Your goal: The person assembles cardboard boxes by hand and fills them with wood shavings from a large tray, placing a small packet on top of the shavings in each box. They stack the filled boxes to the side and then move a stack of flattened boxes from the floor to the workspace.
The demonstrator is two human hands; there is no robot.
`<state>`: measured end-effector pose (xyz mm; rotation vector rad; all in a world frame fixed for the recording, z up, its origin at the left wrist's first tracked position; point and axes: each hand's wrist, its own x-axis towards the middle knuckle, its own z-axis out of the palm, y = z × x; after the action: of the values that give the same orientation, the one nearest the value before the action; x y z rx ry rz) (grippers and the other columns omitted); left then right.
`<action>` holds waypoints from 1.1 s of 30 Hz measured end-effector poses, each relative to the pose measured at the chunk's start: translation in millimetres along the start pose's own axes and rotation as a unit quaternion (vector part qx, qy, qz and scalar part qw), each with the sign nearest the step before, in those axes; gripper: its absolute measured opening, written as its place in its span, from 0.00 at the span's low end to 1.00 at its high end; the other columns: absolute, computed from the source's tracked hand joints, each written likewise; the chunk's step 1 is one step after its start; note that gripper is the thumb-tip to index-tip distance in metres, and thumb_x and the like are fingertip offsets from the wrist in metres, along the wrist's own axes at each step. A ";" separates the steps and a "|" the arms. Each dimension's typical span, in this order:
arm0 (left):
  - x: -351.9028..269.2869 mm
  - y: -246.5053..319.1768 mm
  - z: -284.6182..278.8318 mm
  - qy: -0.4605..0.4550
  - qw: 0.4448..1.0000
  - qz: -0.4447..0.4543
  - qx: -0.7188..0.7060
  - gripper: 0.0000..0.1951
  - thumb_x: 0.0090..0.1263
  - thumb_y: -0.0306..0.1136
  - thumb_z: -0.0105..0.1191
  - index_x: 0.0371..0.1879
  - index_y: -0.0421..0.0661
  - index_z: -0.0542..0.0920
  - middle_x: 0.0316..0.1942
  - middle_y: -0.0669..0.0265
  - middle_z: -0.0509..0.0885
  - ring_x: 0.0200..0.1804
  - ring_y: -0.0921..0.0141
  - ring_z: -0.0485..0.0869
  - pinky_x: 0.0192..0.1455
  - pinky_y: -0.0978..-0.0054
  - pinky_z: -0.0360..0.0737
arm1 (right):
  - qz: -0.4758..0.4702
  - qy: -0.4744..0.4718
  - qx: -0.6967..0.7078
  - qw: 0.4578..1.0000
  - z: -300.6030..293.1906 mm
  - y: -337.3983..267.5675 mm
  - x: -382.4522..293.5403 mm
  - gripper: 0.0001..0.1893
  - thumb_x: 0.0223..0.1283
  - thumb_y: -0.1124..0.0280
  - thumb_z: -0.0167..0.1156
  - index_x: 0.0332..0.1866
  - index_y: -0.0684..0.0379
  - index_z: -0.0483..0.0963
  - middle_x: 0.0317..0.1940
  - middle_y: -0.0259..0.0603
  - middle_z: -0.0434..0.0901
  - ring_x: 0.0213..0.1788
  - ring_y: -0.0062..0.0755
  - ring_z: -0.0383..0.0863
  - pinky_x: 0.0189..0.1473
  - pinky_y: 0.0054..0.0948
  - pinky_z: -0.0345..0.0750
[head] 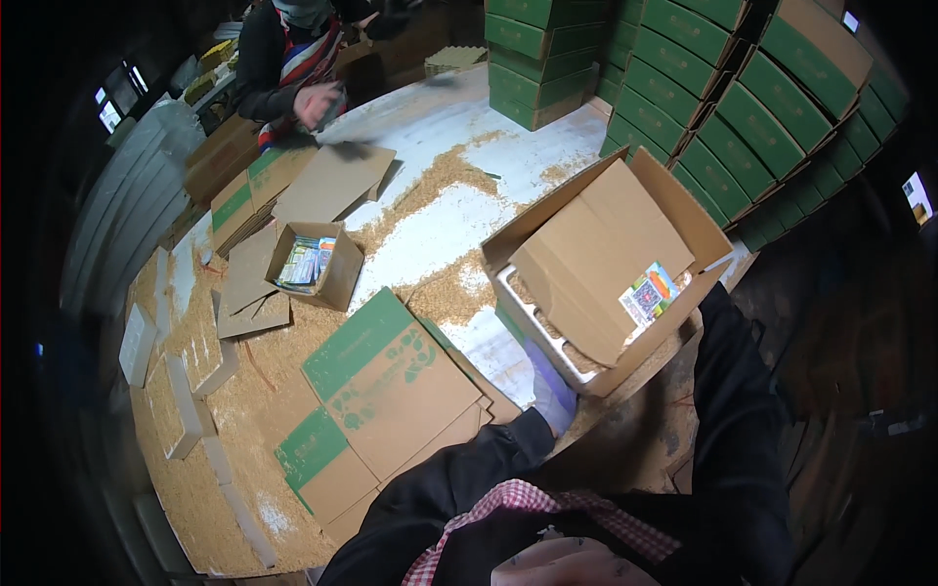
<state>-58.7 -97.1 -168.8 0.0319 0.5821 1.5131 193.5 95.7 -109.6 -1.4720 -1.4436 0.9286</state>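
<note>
An open cardboard box (614, 386) is before me at the table's near right edge. Inside it lie a loose cardboard sheet (601, 256), a printed card (650, 294) with a code and a white foam tray (538, 322) holding sawdust-like filling. My left hand (555, 392), in a pale purple glove, grips the box's near left side low down, its fingers partly hidden. At the right rim a bit of my right hand (718, 262) shows, holding the wall; the rest is hidden behind the box and sleeve.
Flattened green-printed cartons (403, 395) lie left of the box. A small box of printed packets (308, 264) stands farther back. Green cartons (546, 66) are stacked behind. White foam trays (183, 410) sit in sawdust at left. Another person's hand (316, 105) is across the table (462, 220).
</note>
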 end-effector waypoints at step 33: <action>-462.6 461.0 -206.0 0.224 0.708 0.462 0.485 0.23 0.65 0.27 0.43 0.60 0.40 0.61 0.51 0.61 0.67 0.38 0.74 0.69 0.36 0.80 0.73 | -0.579 -0.567 -0.156 0.565 472.6 -284.7 -461.9 0.28 0.56 0.72 0.50 0.65 0.58 0.57 0.64 0.52 0.58 0.67 0.53 0.55 0.68 0.50 0.49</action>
<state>-539.4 -561.1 -18.6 0.9188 1.9402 1.9805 -375.7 -339.1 -40.3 0.4490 -2.9680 0.6367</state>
